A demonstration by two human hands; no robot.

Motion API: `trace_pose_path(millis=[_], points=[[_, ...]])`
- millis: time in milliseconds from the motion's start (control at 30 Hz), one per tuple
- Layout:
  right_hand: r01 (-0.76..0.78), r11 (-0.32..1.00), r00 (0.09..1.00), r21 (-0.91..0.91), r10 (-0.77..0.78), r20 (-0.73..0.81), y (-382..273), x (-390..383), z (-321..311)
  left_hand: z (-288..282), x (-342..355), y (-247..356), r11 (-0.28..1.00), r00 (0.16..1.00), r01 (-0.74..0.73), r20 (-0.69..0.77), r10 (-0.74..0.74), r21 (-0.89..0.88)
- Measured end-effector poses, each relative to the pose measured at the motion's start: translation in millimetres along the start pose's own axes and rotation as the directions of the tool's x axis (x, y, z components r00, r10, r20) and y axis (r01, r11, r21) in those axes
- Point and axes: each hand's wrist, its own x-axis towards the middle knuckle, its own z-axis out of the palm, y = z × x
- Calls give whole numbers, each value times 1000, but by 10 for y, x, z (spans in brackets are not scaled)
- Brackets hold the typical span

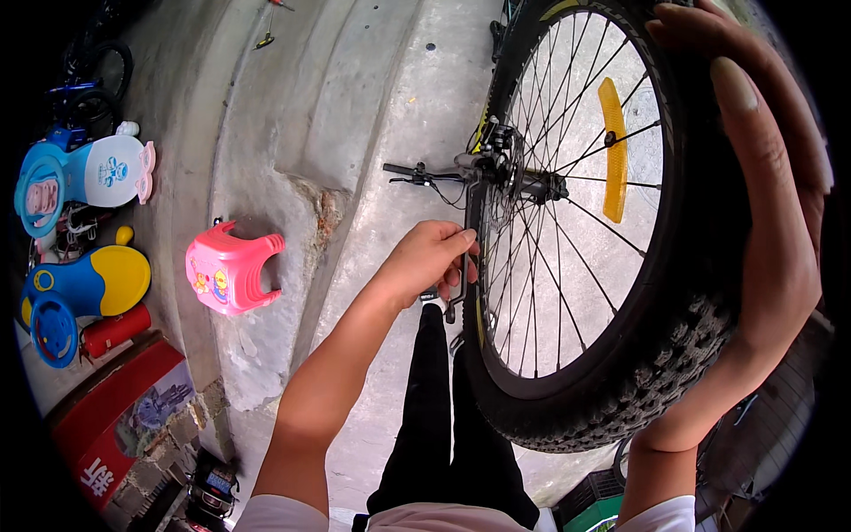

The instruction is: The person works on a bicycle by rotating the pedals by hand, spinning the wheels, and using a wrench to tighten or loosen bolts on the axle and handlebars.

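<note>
Grey concrete (pixel 434 89) below; left fingers (pixel 458 239) pinch a dark rod (pixel 463 285), right fingers (pixel 761 49) spread along tyre (pixel 603 417).

A white character (pixel 96 477) marks the red sign (pixel 91 427) — lettering (pixel 633 35) (curved) marks the bicycle wheel (pixel 539 186).

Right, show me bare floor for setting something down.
In the picture, bare floor lies above the handlebar, left of the wheel; another patch sits between the pink stool and left hand. Crowded: far left, with a plastic toy and red cylinder.
</note>
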Motion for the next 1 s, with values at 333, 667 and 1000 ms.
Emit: trace_pose_path(millis=[333,667,1000], points=[[-103,993,994,62,101,48,-262,38,68,39,174,-201,929,993,-41,-86,78,367],[-36,991,993,-125,50,111,-205,105,-3,-172,658,-845,813,757,-248,-418,502,527],[-46,969,995,242,66,-75,-218,35,168,61,-78,69,997,1000,14,-1,-14,80]])
